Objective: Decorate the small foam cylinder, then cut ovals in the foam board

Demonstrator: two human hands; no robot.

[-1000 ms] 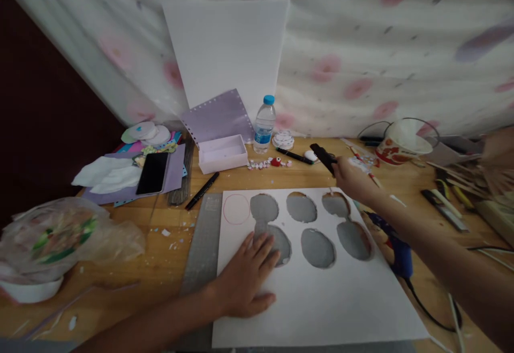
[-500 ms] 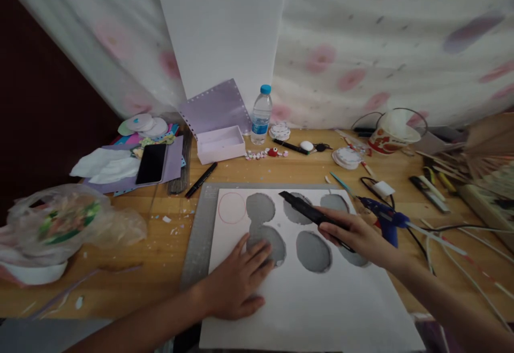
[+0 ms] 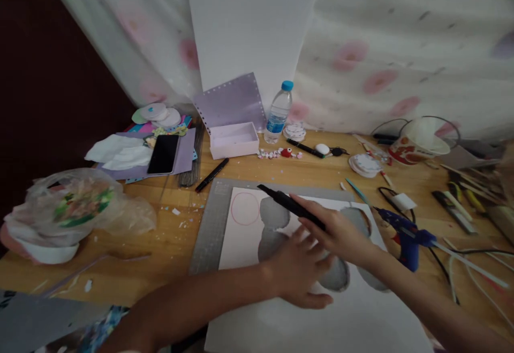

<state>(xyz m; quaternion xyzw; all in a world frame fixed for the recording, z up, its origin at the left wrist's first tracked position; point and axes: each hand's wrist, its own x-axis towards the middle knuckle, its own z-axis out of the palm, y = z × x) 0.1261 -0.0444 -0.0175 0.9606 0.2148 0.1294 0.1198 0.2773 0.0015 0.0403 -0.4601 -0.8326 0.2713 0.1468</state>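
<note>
A white foam sheet (image 3: 241,238) with several round holes cut out lies on a grey cutting mat (image 3: 212,219). A red circle (image 3: 245,208) is drawn near its top left corner. My left hand (image 3: 299,270) lies flat on the sheet with fingers spread, over the cut holes. My right hand (image 3: 341,232) crosses just above it, closed on a black utility knife (image 3: 289,204) whose tip points left toward the red circle.
A blue glue gun (image 3: 405,232) lies right of the sheet. A water bottle (image 3: 278,112), white box (image 3: 233,140), black markers, a phone (image 3: 163,154) and paper scraps sit behind. A plastic bag over a bowl (image 3: 72,208) is at left. Tools clutter the right.
My right hand took the knife from the back of the table and brought it left over the sheet. My left hand slid right across the holes. The camera shifted.
</note>
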